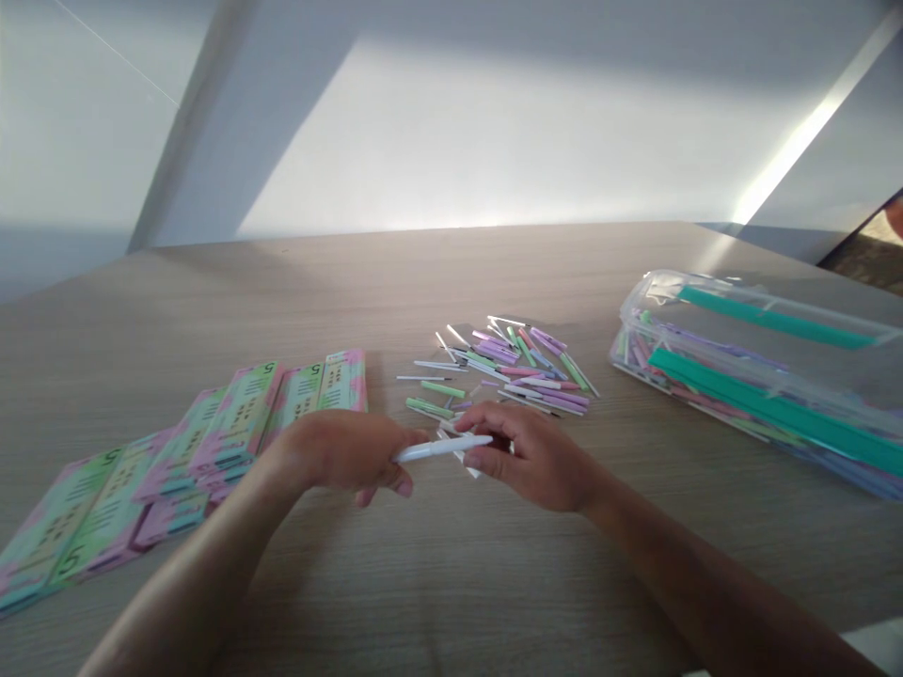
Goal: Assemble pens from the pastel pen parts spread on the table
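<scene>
- Nearest, lower part of frame: two bare forearms reach in from the bottom corners over a light oak-grain wooden table [451, 583], and the hands meet just below centre.
- Left hand [339, 453]: back turned up, fingers curled down and toward the right hand. They lie at the near end of a white stick [441, 448]; whether they grip it cannot be told from this view.
- Right hand [529, 456]: fingers [480, 423] bent inward and mostly closed, pinching the far end of the white stick, which runs almost level between the two hands.
- Just under the right hand: a few short white pieces [460, 458] show beside the fingers, partly hidden. Whether they touch the hand cannot be told.
- Centre of frame, just beyond the hands: a loose pile of thin coloured sticks [504, 367], in white, green, pink and purple, lies scattered flat and crossing on the table.
- Left of frame: pastel green and pink cards [240, 418] printed with a 5 and small dark marks lie in an overlapping, slanting row, well apart from the pile.
- Right of frame: a clear plastic box [656, 301] rests on the table, holding long teal strips [768, 320] and many coloured sticks.
- Farthest, upper frame: a pale wall [451, 141] crossed by broad sunlight and shadow, with a bright streak at upper right.
</scene>
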A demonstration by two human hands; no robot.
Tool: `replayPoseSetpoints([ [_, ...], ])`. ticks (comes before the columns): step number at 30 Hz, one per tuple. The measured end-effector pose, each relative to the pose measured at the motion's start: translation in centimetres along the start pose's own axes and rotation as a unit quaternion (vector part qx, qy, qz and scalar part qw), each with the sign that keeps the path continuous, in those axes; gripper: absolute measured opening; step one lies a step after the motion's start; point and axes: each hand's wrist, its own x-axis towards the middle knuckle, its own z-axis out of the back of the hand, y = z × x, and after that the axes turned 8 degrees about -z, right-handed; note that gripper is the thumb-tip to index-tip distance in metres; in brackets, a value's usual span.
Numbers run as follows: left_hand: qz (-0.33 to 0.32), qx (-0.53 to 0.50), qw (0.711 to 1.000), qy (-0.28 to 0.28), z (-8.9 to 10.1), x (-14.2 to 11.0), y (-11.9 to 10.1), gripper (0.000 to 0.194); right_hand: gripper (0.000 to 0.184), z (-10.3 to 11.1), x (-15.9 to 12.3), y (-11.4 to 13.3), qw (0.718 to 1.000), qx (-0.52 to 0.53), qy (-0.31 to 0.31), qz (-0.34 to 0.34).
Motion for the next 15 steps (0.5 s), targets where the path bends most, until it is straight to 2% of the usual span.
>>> replayPoseSetpoints([
  [2,0.001,0.003,1.0,-0.001,0.0,0.0,0.0,0.045,0.013,-0.2,-0.1,0.5,1.0,-0.018,-0.003,0.017],
  [4,0.007,0.007,1.0,0.001,0.0,0.0,0.0,0.045,0.014,0.1,-0.1,0.6,0.999,-0.023,-0.006,0.024],
  [8,0.019,0.008,1.0,0.006,0.1,-0.2,0.1,0.04,0.027,0.8,-0.1,-0.1,1.0,-0.007,-0.004,0.017],
  [15,0.017,0.0,1.0,0.003,0.2,-0.3,0.3,0.038,0.049,1.6,-0.2,-2.1,0.993,0.118,0.01,-0.012],
])
